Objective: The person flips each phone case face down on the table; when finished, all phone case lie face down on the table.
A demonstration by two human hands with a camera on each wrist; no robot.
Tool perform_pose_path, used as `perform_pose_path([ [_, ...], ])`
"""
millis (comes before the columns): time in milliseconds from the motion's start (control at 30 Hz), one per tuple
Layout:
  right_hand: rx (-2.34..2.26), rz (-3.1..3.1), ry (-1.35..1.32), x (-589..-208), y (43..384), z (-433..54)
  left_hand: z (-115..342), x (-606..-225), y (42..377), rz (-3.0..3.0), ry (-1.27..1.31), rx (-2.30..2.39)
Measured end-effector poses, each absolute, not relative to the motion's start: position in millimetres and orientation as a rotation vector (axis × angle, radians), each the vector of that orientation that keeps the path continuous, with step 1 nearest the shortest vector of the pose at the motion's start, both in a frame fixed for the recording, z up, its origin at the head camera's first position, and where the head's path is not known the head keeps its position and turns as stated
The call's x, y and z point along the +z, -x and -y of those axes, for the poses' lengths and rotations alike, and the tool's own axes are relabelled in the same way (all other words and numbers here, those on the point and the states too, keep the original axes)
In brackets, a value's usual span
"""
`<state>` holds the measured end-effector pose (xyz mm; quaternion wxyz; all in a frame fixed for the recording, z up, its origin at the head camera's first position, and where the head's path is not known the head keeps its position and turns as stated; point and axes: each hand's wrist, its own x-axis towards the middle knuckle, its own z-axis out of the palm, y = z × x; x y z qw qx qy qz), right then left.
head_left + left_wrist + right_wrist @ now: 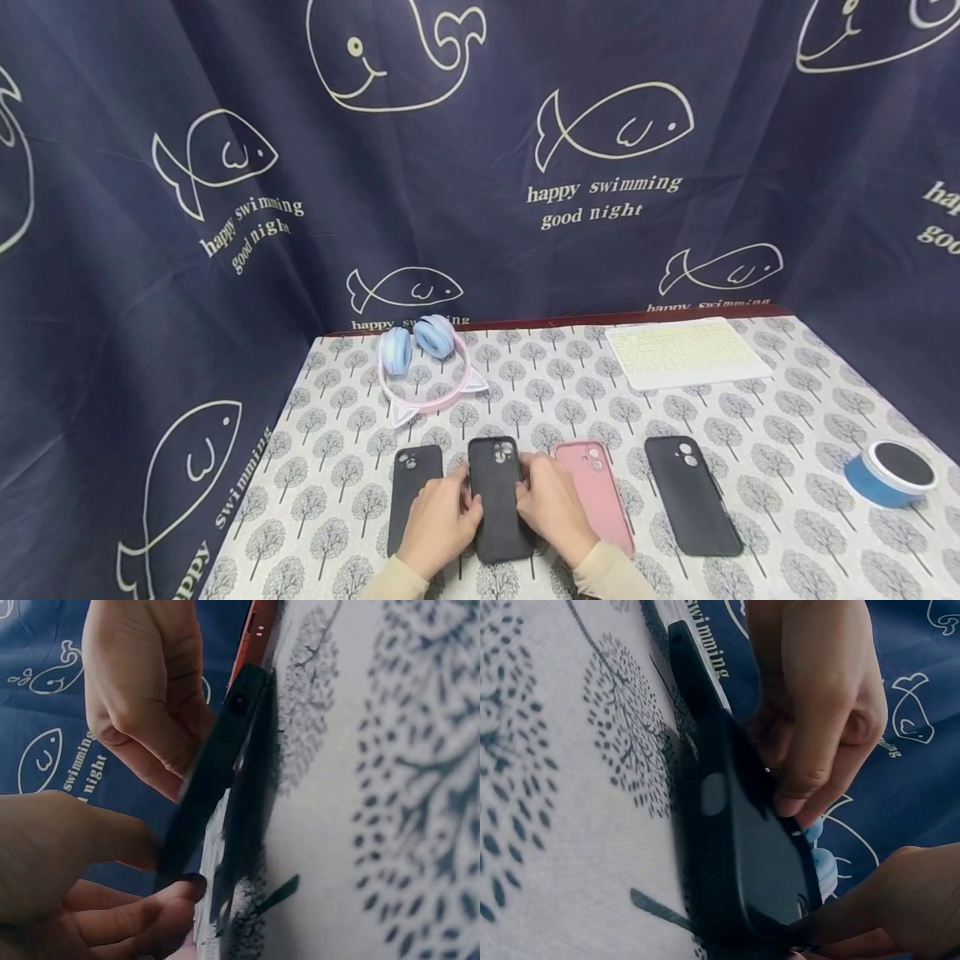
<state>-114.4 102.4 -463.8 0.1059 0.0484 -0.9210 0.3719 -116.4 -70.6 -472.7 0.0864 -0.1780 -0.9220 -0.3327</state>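
A black phone case with a camera cluster at its far end lies between both hands, back side up. My left hand grips its left long edge, thumb and fingertips close about the rim. On the opposite edge my right hand holds it with curled fingers. In the left wrist view the case is tilted, its left edge raised off the cloth. Its near end shows a port opening. Another black phone case lies partly under my left hand in the head view, and a pink phone case lies beside my right hand.
A third black phone case lies farther right. Cat-ear headphones with blue cushions sit at the back left, a white keyboard at the back right. A blue round container stands near the right edge. Tree-patterned cloth covers the table.
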Motion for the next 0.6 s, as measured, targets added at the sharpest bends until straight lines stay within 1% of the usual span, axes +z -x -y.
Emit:
perform_pose_path([
  [300,1.259,2.696,-0.101,-466,118,-101,66,-461,112,2.606,0.516,-1.118],
  [600,1.555,2.662,-0.143,-467,120,-99,62,-454,108,2.440,0.632,-1.285],
])
